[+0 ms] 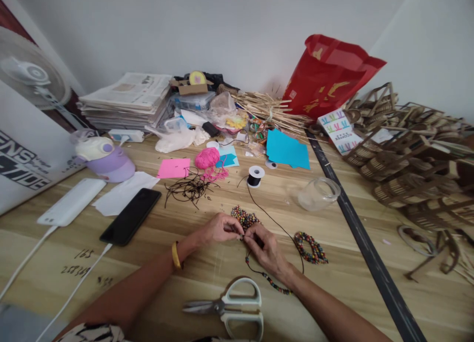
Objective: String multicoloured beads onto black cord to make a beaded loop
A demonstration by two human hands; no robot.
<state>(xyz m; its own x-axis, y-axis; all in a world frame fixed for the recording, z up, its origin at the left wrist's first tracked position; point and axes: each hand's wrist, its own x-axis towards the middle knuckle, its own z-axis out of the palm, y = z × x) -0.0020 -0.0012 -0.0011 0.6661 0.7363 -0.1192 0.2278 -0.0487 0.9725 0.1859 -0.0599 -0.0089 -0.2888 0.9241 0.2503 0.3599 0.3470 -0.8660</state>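
Note:
My left hand [222,227] and my right hand [267,248] meet at the fingertips over the table, both pinched. A tiny bead seems to be in the left fingertips. The right fingers grip a black cord, whose end is hidden. Below the right hand the cord carries a row of strung coloured beads [273,283]. Loose multicoloured beads [245,217] lie piled just beyond the fingertips. From a white spool [255,176] the black cord runs past the right hand. To the right rests a coil of finished bead strands [311,248]. White-handled scissors [227,305] lie nearest me.
Cut black cord pieces [188,186], pink yarn [207,158] and blue paper [288,148] lie farther back. A glass jar [319,193] stands at right, beyond it small woven baskets [400,174]. A phone [131,217] and a white power bank [72,202] lie left, with cables.

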